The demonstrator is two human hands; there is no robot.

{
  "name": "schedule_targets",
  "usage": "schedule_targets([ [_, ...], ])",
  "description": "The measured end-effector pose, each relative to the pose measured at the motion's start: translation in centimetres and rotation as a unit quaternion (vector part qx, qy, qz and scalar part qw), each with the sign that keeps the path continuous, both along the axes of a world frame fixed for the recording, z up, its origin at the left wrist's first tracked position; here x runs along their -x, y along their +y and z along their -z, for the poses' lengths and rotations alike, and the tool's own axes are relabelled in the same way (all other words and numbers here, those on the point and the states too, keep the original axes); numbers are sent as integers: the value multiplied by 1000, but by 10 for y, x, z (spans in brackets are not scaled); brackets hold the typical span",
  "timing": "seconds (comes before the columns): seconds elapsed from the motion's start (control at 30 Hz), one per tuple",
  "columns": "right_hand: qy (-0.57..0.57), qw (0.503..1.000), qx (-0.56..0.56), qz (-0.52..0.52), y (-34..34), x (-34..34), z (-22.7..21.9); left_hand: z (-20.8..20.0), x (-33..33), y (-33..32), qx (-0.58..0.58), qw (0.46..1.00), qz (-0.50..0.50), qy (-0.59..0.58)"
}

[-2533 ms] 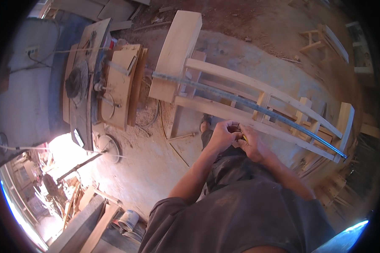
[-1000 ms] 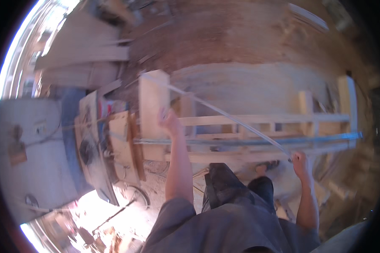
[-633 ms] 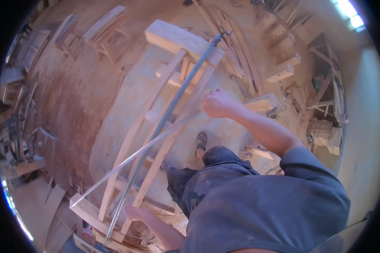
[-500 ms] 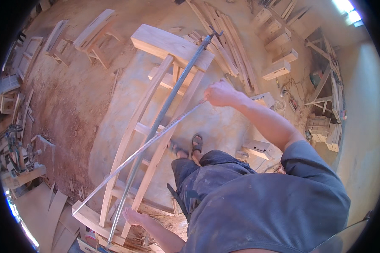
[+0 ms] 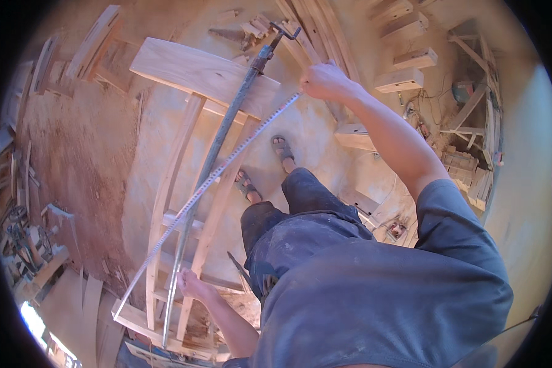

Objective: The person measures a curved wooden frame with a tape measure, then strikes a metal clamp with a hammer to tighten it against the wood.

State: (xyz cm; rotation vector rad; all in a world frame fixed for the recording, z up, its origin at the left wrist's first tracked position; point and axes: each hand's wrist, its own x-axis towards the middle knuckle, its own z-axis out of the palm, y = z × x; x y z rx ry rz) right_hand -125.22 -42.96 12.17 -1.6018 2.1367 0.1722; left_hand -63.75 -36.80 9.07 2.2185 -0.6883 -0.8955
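A wooden frame stands before me: a thick beam (image 5: 184,67) at the far end, two curved posts (image 5: 218,205), short cross rails and another beam (image 5: 135,319) at the near left. Lengthwise over it lies a long metal bar clamp (image 5: 222,138), its screw handle past the thick beam. My right hand (image 5: 326,81) is closed round the end of a tape measure (image 5: 208,183), lifted beyond the far beam. The white blade runs diagonally down to the near beam's left end. My left hand (image 5: 191,285) is curled against the clamp's bar at its lower part.
Long boards (image 5: 319,30) lie on the floor at the far side. Several mortised wooden blocks (image 5: 400,80) sit to the right, with cords and a power tool (image 5: 397,230) nearby. Wooden trestles (image 5: 95,43) stand far left; sheet offcuts (image 5: 92,306) lie lower left.
My right hand has moved farther out, drawing the tape along past the far beam. My left hand has gone from outstretched fingers to curled ones at the bar. The view has shifted.
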Motion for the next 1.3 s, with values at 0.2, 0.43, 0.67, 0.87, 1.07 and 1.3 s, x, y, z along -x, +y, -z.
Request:
schedule_targets([
  [0.2, -62, 998, -12, -30, -36, 22, 34, -17, 85, 33, -26, 999, -34, 26],
  [0.43, -111, 991, -75, -26, -49, 35, 42, -4, 144, 60, -59, 996, -8, 59],
  [0.67, -123, 988, -81, -47, -52, 42, 46, -16, 178, 49, -100, 993, 4, 58],
  [0.87, -131, 987, -68, -68, -53, 43, 49, -14, 184, 49, -81, 995, -1, 51],
  [1.07, -134, 985, -67, -82, -57, 46, 54, -9, 186, 43, -89, 993, 41, 60],
  [1.3, -198, 953, -92, -209, -41, 31, 51, -9, 222, 18, -45, 925, -106, 362],
])
